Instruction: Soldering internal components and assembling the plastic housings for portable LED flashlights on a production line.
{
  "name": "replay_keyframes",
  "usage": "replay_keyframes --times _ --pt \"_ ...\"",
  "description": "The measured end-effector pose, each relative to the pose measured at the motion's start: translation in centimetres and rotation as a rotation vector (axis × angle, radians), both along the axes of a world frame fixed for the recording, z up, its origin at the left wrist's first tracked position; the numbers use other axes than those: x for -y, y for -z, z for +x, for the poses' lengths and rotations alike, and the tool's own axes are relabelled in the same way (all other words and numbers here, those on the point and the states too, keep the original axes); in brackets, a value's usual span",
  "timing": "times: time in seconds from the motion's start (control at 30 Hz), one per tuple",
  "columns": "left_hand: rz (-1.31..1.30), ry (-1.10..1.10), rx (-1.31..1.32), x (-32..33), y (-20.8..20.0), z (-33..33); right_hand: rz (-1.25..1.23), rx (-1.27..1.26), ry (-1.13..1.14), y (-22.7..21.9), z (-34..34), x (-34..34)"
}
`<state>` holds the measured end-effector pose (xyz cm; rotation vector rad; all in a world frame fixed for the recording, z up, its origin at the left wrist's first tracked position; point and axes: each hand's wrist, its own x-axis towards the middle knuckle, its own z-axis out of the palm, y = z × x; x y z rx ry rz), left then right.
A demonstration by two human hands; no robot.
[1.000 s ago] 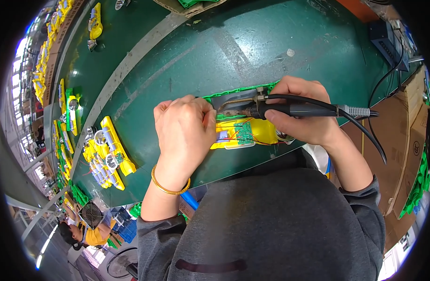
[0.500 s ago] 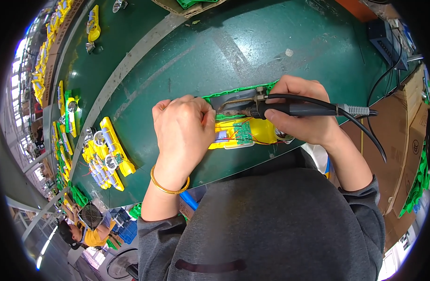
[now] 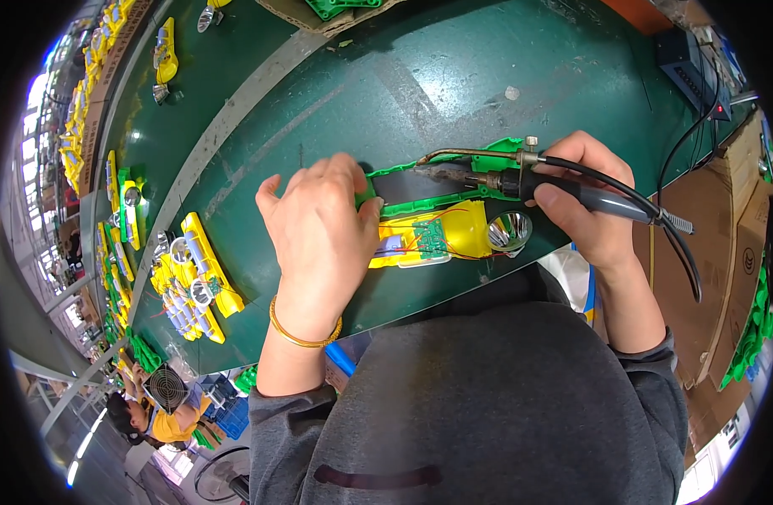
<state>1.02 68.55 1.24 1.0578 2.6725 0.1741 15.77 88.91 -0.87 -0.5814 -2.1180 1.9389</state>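
Observation:
My right hand (image 3: pixel 601 227) is wrapped around the dark handle of a soldering iron (image 3: pixel 609 200) with a bent metal feed tube. Its tip points left, over the hollow of a long green plastic shell (image 3: pixel 437 203). Whether the tip touches anything cannot be made out. Curled over the shell's left end, my left hand (image 3: pixel 321 231) grips it between thumb and fingers, hiding that end. Along the shell's near side lies a yellow flashlight body (image 3: pixel 466 227) with a small green circuit board (image 3: pixel 431 239), red wires and a round silver reflector (image 3: pixel 510 231).
More yellow flashlight bodies (image 3: pixel 214 269) lie grouped to the left on the green table (image 3: pixel 319 109). A cardboard box (image 3: pixel 306 17) with green parts stands at the far edge. A dark power unit (image 3: pixel 689 71) with cables sits far right. Another person (image 3: pixel 172 423) is at lower left.
My right hand has drawn the soldering iron to the right, uncovering more of the shell and the reflector. My left hand's fingers have shifted slightly at the shell's left end.

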Motion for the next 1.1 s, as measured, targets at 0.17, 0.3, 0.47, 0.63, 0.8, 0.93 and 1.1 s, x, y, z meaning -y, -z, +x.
replay_keyframes --times 0.17,0.3,0.47,0.63,0.8,0.93,1.1 --pt "0.336 -0.188 0.184 0.9 -0.4 -1.0 -0.128 -0.042 0.079 0.0 0.9 -0.7" --pt "0.608 -0.154 0.181 0.8 -0.1 0.2 -0.357 -0.074 0.186 0.5 1.1 -0.7" --pt "0.517 0.164 0.098 -3.1 1.0 4.5 -0.434 -0.083 0.236 1.7 0.6 0.0" --pt "0.632 0.06 0.277 -4.4 1.5 4.7 -0.538 -0.115 0.232 2.0 0.9 -0.1" --pt "0.594 -0.064 0.416 -5.6 1.4 4.6 -0.62 -0.147 0.259 1.2 2.1 -1.7" --pt "0.469 0.004 0.32 -7.0 0.6 4.7 -0.394 -0.066 0.19 -0.1 3.4 -4.4" --pt "0.297 0.061 0.24 -8.4 -0.3 4.8 -0.179 0.076 0.088 -2.3 3.8 -7.2"
